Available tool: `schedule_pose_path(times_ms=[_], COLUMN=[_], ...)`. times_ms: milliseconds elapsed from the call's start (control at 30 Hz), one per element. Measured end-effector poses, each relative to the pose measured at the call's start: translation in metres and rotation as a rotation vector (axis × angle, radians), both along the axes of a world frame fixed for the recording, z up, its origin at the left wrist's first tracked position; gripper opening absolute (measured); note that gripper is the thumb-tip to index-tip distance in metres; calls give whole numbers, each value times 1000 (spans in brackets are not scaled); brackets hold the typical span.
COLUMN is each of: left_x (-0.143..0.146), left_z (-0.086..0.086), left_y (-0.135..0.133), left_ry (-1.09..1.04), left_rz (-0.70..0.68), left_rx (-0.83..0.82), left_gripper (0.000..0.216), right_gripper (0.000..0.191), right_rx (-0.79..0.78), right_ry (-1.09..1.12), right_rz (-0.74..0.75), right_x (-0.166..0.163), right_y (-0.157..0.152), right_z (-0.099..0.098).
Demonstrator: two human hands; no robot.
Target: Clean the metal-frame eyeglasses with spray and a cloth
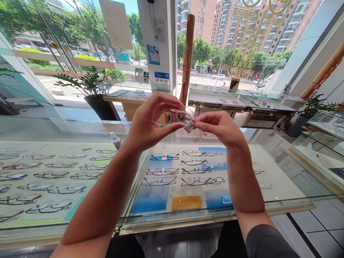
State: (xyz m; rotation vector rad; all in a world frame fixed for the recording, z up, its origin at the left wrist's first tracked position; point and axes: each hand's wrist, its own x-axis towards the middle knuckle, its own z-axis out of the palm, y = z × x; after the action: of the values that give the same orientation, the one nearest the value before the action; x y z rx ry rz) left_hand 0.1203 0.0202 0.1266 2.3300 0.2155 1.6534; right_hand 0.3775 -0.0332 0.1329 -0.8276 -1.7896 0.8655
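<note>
Both my hands are raised above a glass display case, holding a pair of thin-rimmed eyeglasses [185, 116] between them. My left hand [154, 120] curves around the left side of the glasses, its thumb below and fingertips above, closed on the rim area. My right hand [219, 126] pinches the frame near its right side between thumb and forefinger. A small pale tag seems to hang below the lens. The glasses are small in view, so the exact grip points are hard to make out.
Under the glass top of the display case [264, 161] lie several rows of eyeglasses, blue cards and a yellow case [186, 203]. A white spray bottle [115, 139] stands beyond my left forearm. A wooden post [190, 46] and more counters [217, 98] stand by the windows.
</note>
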Motion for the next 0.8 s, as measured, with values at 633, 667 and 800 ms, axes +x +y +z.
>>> schedule_pose_path(times_ms=[633,667,800], left_x=[-6,-7,-16], left_z=[-110,-115,-126], left_y=[-84,-84,-85], left_ry=[-161,-162,-133], left_rz=[314,312,344], left_rx=[-853,-880,-875], left_gripper=[42,43,46], right_gripper=[19,21,26], right_rx=[270,275,238], right_ry=[-52,-71,-119], right_rz=[-471,-469,-415], right_x=[-101,-104,-109], right_y=[-53,-57,-66], right_z=[-103,-109,-122])
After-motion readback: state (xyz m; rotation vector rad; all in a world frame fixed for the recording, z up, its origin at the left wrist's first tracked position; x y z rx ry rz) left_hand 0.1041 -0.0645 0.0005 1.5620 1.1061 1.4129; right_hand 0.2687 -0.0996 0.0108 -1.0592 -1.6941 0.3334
